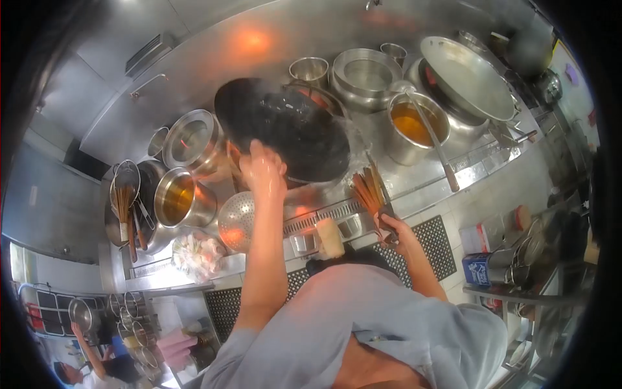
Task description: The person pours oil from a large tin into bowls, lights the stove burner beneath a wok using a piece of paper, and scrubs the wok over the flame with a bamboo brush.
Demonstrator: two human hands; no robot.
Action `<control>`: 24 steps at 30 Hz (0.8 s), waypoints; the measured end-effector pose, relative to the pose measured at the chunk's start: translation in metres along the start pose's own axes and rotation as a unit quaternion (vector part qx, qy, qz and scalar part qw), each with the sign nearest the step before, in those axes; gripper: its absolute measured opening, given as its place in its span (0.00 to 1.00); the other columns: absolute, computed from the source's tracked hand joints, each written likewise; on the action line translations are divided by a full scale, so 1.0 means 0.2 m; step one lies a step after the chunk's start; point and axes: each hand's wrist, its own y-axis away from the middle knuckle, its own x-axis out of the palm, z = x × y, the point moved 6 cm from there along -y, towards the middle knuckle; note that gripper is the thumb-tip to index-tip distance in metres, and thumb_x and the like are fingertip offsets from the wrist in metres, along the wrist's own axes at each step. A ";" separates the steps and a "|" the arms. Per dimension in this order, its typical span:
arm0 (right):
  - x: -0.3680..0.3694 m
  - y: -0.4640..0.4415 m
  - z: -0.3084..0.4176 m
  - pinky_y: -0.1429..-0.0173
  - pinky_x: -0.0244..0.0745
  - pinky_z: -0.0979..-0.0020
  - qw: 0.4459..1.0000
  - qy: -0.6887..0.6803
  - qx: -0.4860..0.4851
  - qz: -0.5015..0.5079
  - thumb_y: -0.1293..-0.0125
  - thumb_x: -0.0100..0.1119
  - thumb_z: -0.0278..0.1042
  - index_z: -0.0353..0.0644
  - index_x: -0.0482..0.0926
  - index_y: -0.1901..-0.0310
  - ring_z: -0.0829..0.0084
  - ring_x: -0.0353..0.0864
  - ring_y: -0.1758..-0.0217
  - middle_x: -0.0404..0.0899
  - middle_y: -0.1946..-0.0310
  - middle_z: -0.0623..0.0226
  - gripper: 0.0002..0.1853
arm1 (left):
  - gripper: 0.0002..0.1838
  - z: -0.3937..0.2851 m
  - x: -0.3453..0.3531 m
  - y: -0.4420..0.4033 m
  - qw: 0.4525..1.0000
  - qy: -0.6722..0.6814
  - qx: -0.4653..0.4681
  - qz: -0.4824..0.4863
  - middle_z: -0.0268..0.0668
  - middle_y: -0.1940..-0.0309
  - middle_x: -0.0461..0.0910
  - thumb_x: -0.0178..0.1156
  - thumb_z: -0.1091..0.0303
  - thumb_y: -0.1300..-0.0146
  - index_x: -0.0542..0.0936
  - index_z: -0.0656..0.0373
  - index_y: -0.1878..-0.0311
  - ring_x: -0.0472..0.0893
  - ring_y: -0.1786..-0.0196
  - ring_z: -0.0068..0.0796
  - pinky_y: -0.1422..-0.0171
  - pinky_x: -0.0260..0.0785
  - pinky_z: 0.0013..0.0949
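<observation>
A black wok is tilted up on the range, its inside dark and wet with a little steam about it. My left hand is closed at the wok's near left rim; the exact grip is partly hidden by the fingers. In my right hand is a bamboo wok brush, its splayed brown bristles pointing up toward the range. A thin metal piece runs alongside the brush, too blurred to name. Beside my left forearm lies a round perforated strainer.
Steel pots of amber liquid stand left and right, the right one with a ladle across it. A large pale wok leans at the back right. A crumpled plastic bag sits at the front edge. Another person is at lower left.
</observation>
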 end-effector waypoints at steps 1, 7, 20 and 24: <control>0.04 0.06 -0.01 0.71 0.73 0.69 0.996 -0.085 0.025 0.027 0.38 0.62 0.40 0.42 0.77 0.54 0.69 0.79 0.71 0.80 0.67 0.63 0.14 | 0.16 -0.02 0.08 -0.02 1.000 -0.007 0.013 0.013 0.27 0.85 0.58 0.48 0.64 0.27 0.62 0.54 0.74 0.56 0.86 0.18 0.83 0.46 0.27; 0.34 0.07 0.22 0.76 0.72 0.67 0.996 -0.090 -0.011 -0.003 0.38 0.62 0.42 0.42 0.77 0.56 0.65 0.79 0.72 0.81 0.68 0.62 0.15 | 0.13 0.03 0.32 -0.09 0.974 -0.176 0.128 0.066 0.33 0.80 0.64 0.51 0.61 0.28 0.63 0.58 0.66 0.64 0.82 0.22 0.79 0.56 0.32; 0.31 -0.18 0.15 0.73 0.73 0.70 0.993 -0.102 -0.015 -0.052 0.43 0.65 0.43 0.45 0.78 0.60 0.66 0.78 0.69 0.80 0.69 0.62 0.14 | 0.15 0.29 0.30 0.54 0.953 -0.207 0.202 0.088 0.39 0.77 0.67 0.51 0.63 0.27 0.58 0.63 0.60 0.69 0.77 0.31 0.73 0.62 0.37; 0.31 -0.22 0.23 0.76 0.66 0.71 0.998 -0.013 0.011 -0.062 0.43 0.66 0.41 0.43 0.78 0.60 0.67 0.75 0.73 0.79 0.71 0.64 0.14 | 0.13 0.31 0.01 0.17 0.976 -0.093 0.189 -0.047 0.31 0.79 0.63 0.49 0.63 0.27 0.58 0.59 0.63 0.64 0.82 0.24 0.78 0.57 0.32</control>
